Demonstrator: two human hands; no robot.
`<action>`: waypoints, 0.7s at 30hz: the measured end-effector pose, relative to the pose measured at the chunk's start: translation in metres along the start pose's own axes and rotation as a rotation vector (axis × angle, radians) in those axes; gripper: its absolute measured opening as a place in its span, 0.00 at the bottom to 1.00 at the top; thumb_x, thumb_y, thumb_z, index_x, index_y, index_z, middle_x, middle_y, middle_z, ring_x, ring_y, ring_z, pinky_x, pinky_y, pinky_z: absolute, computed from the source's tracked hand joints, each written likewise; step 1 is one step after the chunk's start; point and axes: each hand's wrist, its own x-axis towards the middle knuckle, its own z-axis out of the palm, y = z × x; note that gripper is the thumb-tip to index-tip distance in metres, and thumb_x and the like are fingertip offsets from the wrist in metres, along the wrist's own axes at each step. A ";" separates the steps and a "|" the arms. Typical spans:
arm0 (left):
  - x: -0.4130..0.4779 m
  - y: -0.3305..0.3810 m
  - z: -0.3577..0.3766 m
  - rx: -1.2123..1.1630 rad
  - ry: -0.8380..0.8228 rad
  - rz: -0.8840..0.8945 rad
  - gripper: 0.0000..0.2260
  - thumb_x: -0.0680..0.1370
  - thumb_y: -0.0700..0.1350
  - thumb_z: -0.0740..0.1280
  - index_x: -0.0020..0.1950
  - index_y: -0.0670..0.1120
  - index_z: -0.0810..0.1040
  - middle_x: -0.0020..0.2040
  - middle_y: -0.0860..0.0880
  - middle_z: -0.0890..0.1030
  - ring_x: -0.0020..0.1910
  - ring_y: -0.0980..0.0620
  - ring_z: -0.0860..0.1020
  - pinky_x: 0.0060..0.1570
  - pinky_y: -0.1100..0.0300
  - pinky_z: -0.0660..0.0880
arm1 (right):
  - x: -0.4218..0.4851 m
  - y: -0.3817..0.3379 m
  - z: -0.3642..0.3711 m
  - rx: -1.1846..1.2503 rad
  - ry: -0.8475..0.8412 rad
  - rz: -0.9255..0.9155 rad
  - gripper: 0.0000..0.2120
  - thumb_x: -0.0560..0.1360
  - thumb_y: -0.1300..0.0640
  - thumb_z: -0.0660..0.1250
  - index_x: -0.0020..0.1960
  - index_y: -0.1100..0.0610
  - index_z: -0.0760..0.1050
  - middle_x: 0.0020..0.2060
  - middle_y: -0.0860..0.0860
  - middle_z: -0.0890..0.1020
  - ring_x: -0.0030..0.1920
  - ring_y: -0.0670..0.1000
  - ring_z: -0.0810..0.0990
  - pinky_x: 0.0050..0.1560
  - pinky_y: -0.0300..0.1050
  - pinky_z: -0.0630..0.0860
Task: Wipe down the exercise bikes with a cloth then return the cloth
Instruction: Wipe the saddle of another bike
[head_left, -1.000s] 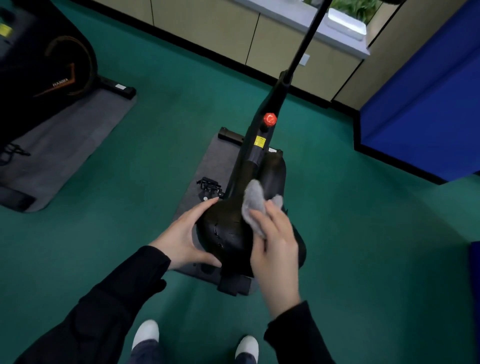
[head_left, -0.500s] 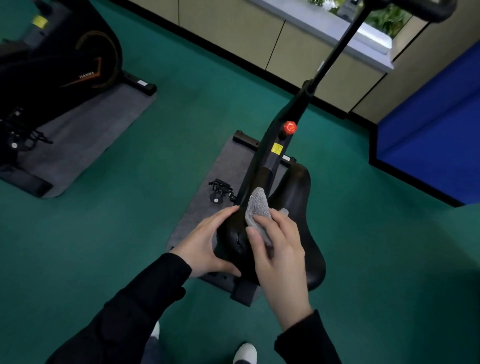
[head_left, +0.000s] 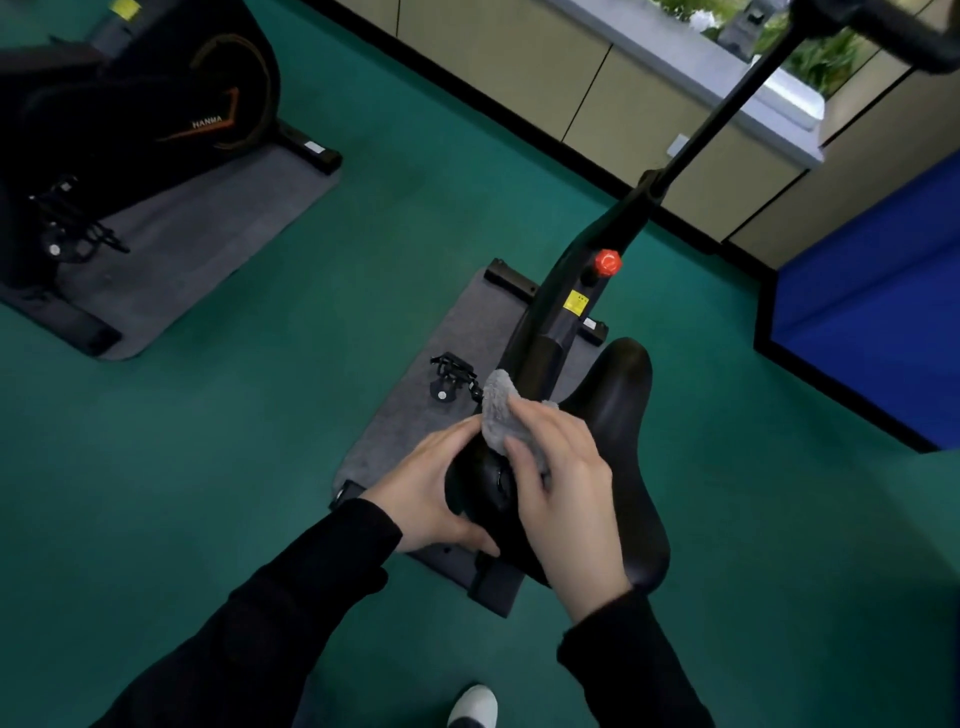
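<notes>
A black exercise bike (head_left: 566, 291) stands right below me, its black saddle (head_left: 621, 415) nearest. My right hand (head_left: 563, 488) holds a grey fluffy cloth (head_left: 498, 413) and presses it on the saddle's left side near the nose. My left hand (head_left: 431, 493) grips the saddle's left edge, thumb underneath at the back and fingers along the front. The cloth's upper end sticks out past my fingers. A second black exercise bike (head_left: 135, 104) stands at the far left.
Each bike stands on a grey mat (head_left: 457, 332) on green floor. A pedal (head_left: 452, 374) juts out left of the near bike, and a red knob (head_left: 607, 262) sits on its frame. Beige cabinets (head_left: 519, 57) line the back; a blue panel (head_left: 872, 306) stands right.
The view has shifted so the saddle and both bikes sit further right and lower. My right hand with the cloth has slid a little toward the saddle's left side; my left hand keeps its grip.
</notes>
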 end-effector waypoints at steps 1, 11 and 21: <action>-0.001 -0.001 0.001 -0.025 0.012 -0.014 0.45 0.54 0.55 0.81 0.58 0.80 0.57 0.59 0.79 0.64 0.62 0.76 0.62 0.56 0.82 0.60 | 0.000 -0.001 0.000 -0.001 -0.023 -0.015 0.15 0.75 0.65 0.67 0.61 0.59 0.77 0.57 0.50 0.79 0.60 0.45 0.73 0.65 0.41 0.68; -0.007 -0.011 0.009 -0.091 0.065 -0.084 0.47 0.52 0.61 0.79 0.62 0.79 0.55 0.63 0.75 0.62 0.67 0.71 0.59 0.64 0.70 0.60 | -0.016 0.010 -0.009 0.011 -0.128 -0.191 0.12 0.74 0.64 0.69 0.57 0.59 0.79 0.56 0.49 0.79 0.61 0.45 0.73 0.64 0.39 0.68; -0.033 -0.020 0.048 -0.413 0.338 -0.182 0.40 0.59 0.51 0.81 0.64 0.65 0.64 0.65 0.61 0.72 0.63 0.66 0.69 0.62 0.68 0.67 | 0.005 0.018 -0.028 0.055 -0.403 -0.373 0.11 0.76 0.60 0.67 0.57 0.58 0.79 0.57 0.48 0.79 0.63 0.48 0.74 0.64 0.41 0.69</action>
